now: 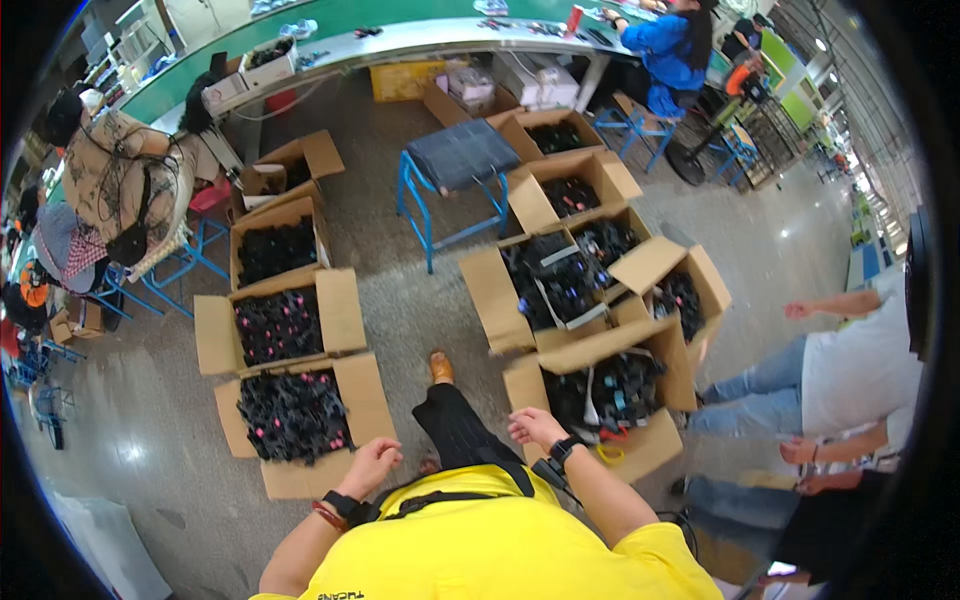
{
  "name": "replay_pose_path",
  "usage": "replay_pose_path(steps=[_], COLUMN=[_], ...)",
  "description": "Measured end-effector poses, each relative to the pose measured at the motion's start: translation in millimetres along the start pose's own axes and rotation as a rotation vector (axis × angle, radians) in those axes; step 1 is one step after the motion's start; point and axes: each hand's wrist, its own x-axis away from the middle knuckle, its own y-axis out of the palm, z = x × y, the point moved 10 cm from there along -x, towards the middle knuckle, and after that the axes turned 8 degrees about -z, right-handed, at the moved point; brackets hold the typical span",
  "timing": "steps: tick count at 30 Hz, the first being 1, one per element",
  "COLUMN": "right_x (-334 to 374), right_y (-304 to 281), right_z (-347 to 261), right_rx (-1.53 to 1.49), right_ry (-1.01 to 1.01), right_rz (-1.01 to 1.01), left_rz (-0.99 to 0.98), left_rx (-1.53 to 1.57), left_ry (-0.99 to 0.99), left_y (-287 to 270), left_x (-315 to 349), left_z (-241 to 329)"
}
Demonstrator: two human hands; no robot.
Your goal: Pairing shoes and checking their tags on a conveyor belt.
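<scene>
I stand between two rows of open cardboard boxes, both hands in front of my yellow shirt. My left hand (375,463) is loosely curled with its fingers a little apart, and I see nothing in it. Nearest to it is a box of black parts with pink bits (292,415). My right hand (537,427) is also relaxed and empty, fingers slightly apart. It is over the near edge of a box of mixed black parts (610,390), which also holds a yellow ring-shaped item (609,454). Whether the hand touches that box I cannot tell.
A blue-legged stool with a dark top (460,155) stands ahead between the rows. Beyond it runs a long curved workbench (420,38). Seated people work at far left and far right. Two people (860,360) stand close on my right. More parts-filled boxes (277,250) line both sides.
</scene>
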Motion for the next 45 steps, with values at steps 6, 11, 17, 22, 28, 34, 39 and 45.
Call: replay_pose_path(steps=[6, 11, 17, 22, 28, 34, 39, 45], right_x=[-149.8, -307.9, -430.6, -486.7, -462.8, -486.6, -444.3, -533.1], right_y=[-32.6, -61.2, -127.8, -118.3, -107.2, -84.0, -91.8, -36.6], right_z=[-185.8, -348.0, -441.9, -445.7, -450.0, -437.0, -512.0, -810.5], right_rx=[-0.269, -0.589, -0.593, -0.645, -0.585, -0.699, 0.125, 1.517], right_ry=[-0.137, -0.232, -0.097, 0.106, 0.078, 0.072, 0.762, -0.167], right_rz=[0.09, 0.174, 0.685, 0.645, 0.794, 0.759, 1.145, 0.29], left_rz=[0.026, 0.023, 0.198, 0.452, 0.41, 0.459, 0.815, 0.948], left_rx=[0.005, 0.068, -0.027, 0.03, -0.109, -0.281, -0.127, -1.133], left_ry=[0.147, 0.007, 0.049, 0.191, 0.433, 0.388, 0.151, 0.07], left_y=[-97.0, -168.4, -313.2, -478.0, -602.2, -739.9, -852.6, -1038.1], left_x=[-168.6, -268.2, -293.4, -319.4, -436.0, -598.6, -689.7, -773.0], left_z=[134.0, 191.0, 333.1, 459.2, 704.9, 866.2, 901.5, 886.4])
